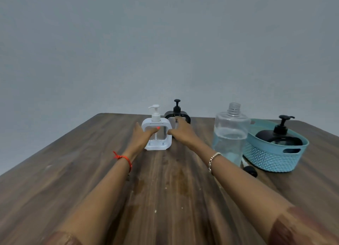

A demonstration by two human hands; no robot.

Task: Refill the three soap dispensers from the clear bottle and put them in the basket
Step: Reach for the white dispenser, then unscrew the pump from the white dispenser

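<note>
A white square soap dispenser [158, 133] with a white pump stands near the table's far edge. My left hand [142, 134] grips its left side, the thumb across its clear front. My right hand [180, 133] touches its right side, partly covering a black dispenser [177, 112] standing just behind. A clear bottle [230, 133], uncapped and about half full of clear liquid, stands to the right. Another black dispenser [279, 136] sits inside the teal basket [273, 157] at the far right.
A black cap [251, 170] lies on the wooden table [91, 171] just in front of the bottle and the basket. Wet stains mark the table between my forearms. A plain grey wall rises behind the table's far edge.
</note>
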